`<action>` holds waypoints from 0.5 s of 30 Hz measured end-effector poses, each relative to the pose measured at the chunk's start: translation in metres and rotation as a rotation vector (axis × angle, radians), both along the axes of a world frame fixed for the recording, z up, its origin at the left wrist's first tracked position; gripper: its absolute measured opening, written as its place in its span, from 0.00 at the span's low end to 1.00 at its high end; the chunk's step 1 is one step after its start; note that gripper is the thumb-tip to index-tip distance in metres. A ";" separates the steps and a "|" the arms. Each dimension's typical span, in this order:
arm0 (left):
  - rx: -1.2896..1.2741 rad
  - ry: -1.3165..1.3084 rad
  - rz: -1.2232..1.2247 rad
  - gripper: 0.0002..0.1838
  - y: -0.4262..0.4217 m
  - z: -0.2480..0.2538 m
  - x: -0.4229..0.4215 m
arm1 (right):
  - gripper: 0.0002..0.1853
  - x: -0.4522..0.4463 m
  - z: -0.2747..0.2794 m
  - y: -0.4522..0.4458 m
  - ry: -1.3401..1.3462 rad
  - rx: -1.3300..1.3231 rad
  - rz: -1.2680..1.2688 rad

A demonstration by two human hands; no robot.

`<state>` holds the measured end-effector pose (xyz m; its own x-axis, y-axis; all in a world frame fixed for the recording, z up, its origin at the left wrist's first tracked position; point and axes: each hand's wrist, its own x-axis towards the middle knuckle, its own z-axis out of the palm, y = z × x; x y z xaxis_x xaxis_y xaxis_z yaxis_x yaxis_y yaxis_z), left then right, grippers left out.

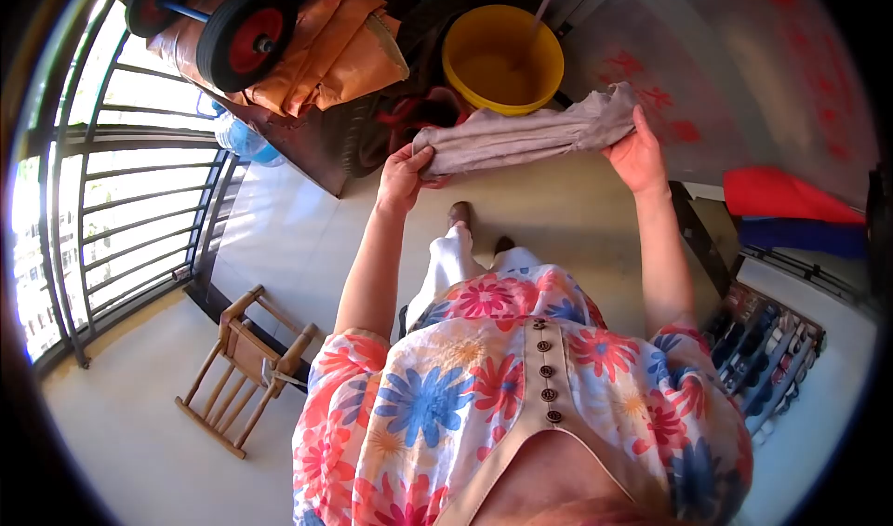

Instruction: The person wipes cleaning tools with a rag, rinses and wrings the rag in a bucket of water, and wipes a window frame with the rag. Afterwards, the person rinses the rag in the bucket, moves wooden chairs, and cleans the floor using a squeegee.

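Grey cloth (521, 142) held up by both ends on the near side of the yellow bucket (463, 79); two-ended hold probably keeps it stretched lengthwise, folds running end to end; left hand (402, 174), left of the bucket, curled closed on one end, thumb on top; right hand (640, 157), right of the bucket, fingers straighter, other end gripped between thumb and fingers; bucket seemingly placed within reach.

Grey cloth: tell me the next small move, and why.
Probably bring the right hand in toward the left hand to double the grey cloth: it is stretched between them, one hand at each end, with creases running along its length.
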<state>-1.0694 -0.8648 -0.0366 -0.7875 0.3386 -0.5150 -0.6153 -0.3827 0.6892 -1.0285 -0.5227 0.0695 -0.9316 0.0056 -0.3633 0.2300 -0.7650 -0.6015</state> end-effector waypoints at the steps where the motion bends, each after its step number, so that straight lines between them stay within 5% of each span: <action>1: -0.064 0.026 -0.007 0.10 0.003 -0.002 0.002 | 0.20 0.005 0.005 -0.004 0.003 -0.016 -0.007; 2: -0.212 0.071 -0.116 0.19 0.005 -0.004 0.004 | 0.20 0.010 0.006 -0.006 0.000 -0.046 0.018; 5: -1.298 0.852 -0.357 0.36 0.034 0.020 0.027 | 0.20 0.031 0.003 -0.024 -0.051 -0.154 0.085; 6: -1.151 0.826 -0.431 0.49 0.050 0.031 0.035 | 0.21 0.042 0.000 -0.035 -0.054 -0.131 0.138; 9: -0.966 1.095 -0.733 0.52 0.100 0.040 0.077 | 0.21 0.088 -0.001 -0.065 -0.032 -0.035 0.215; 11: -0.670 1.041 -0.723 0.35 0.121 0.003 0.102 | 0.20 0.120 -0.003 -0.062 -0.009 0.015 0.162; 15: -0.744 0.542 -0.704 0.20 0.119 0.034 0.151 | 0.20 0.183 -0.030 0.007 -0.097 0.140 0.055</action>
<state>-0.9181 -0.7462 -0.0026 -0.7236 0.5452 -0.4232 -0.0857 0.5375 0.8389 -0.8452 -0.5153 0.0390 -0.8928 0.0121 -0.4503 0.3312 -0.6601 -0.6743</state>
